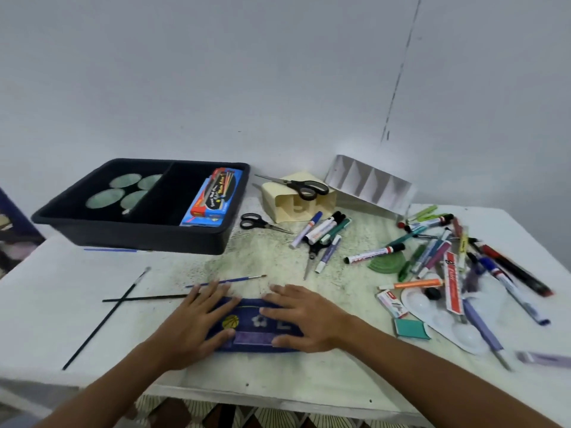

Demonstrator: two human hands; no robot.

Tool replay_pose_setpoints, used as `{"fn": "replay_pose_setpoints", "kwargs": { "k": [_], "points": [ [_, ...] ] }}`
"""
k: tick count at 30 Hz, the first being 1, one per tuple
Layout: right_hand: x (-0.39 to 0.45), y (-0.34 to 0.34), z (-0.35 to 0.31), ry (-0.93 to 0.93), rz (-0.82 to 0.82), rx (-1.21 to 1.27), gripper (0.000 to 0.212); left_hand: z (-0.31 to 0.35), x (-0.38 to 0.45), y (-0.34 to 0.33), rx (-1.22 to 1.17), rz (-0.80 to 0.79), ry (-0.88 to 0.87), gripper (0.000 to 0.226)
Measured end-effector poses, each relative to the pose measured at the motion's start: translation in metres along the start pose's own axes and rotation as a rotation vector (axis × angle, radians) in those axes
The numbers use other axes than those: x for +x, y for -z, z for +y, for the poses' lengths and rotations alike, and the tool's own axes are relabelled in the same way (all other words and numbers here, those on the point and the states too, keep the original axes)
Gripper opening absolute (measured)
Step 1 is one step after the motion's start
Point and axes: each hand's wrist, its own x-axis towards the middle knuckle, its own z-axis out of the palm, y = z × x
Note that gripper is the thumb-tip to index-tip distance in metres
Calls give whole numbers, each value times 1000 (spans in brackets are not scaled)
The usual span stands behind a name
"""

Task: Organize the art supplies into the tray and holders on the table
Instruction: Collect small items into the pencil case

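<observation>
While both hands, the left hand (197,319) and the right hand (306,319), lay flat with fingers spread on a dark blue fabric pencil pouch (256,327) at the near table edge, little looked sorted. Only a colourful marker box (213,196) sat in the black plastic tray (92,225); markers (432,257), scissors (296,185) and thin brushes (123,296) lay loose, and the white divided holder (369,183) seemed empty.

You are at a makeshift craft corner in what looks like a home rather than a studio or shop. A bare, pale painted wall (278,72) with a thin dark crack line stands right behind a small white table (46,304) whose top is worn and speckled with greenish stains. Art supplies cover it: a loose heap of markers (432,254), scissors (293,185), thin brushes (227,281), a plastic paint palette (445,319) and a black divided tray (139,233). Patterned fabric (278,418) shows under the table's near edge.
</observation>
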Motion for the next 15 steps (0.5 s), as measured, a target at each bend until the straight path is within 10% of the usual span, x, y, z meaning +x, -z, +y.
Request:
{"fn": "replay_pose_setpoints", "kwargs": {
  "k": [8,15],
  "points": [
    [-8,-1,3,-14,0,-81,56,3,16,9,-10,-52,-7,82],
    [-60,33,30,-269,302,49,42,73,95,32,-157,289,-213,51]
  ]
}}
